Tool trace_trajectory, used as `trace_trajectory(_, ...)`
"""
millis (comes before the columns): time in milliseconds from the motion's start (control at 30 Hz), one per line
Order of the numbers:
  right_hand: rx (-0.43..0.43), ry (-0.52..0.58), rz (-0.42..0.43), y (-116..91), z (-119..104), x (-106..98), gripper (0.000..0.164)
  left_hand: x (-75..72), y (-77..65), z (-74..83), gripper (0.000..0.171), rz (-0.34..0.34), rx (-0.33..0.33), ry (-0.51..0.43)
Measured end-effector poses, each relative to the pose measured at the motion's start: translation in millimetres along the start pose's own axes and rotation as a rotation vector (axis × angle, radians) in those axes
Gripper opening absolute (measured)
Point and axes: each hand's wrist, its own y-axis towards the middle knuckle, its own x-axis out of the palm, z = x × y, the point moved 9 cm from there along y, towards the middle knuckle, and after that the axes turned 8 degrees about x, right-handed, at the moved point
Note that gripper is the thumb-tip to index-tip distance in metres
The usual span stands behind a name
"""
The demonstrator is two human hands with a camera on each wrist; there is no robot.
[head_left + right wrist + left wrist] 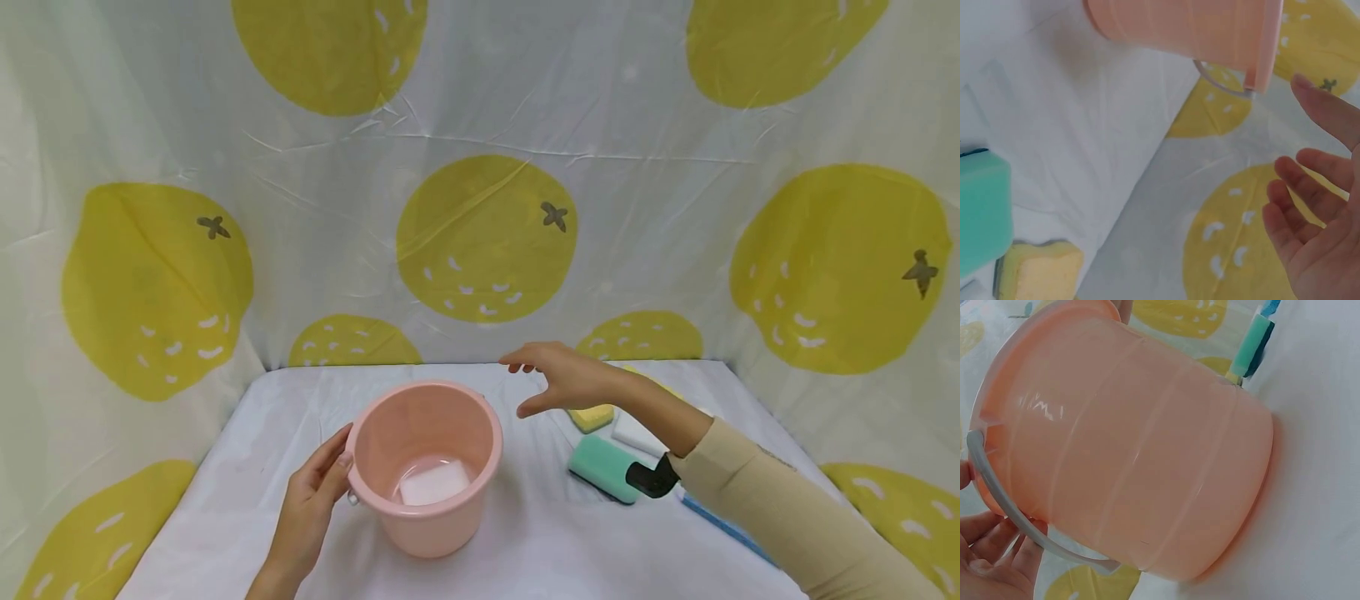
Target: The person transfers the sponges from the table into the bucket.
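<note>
A pink bucket [427,525] stands on the white cloth, with a white block [435,483] lying flat on its bottom. My left hand [311,496] holds the bucket's left rim, thumb near the edge and fingers along the outside. Seen from the left wrist, the bucket's grey handle [1019,515] hangs down its side, right by the fingers of that hand. My right hand [566,379] hovers to the right of the bucket, fingers spread apart from the thumb. Nothing is in its grasp, and the right wrist view shows it apart from the rim.
Right of the bucket lie a green sponge-headed brush [603,467] with a black joint and blue handle [727,525], a yellow sponge [591,417] and a white block [637,432]. My right forearm partly covers them. Lemon-print cloth walls [487,125] enclose the table.
</note>
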Motion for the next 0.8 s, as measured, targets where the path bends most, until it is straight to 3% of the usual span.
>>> trace_trajectory(400,0.116,0.027,0.062,-39.4,43.3,-10.5,0.075,2.6,-0.2,-0.3,0.043,-0.008,0.002,-0.001)
trace_trajectory(800,0.159,-0.004,0.121,-78.7,80.7,-18.1,0.074,1.6,-0.6,-1.3,0.042,0.006,0.022,-0.002)
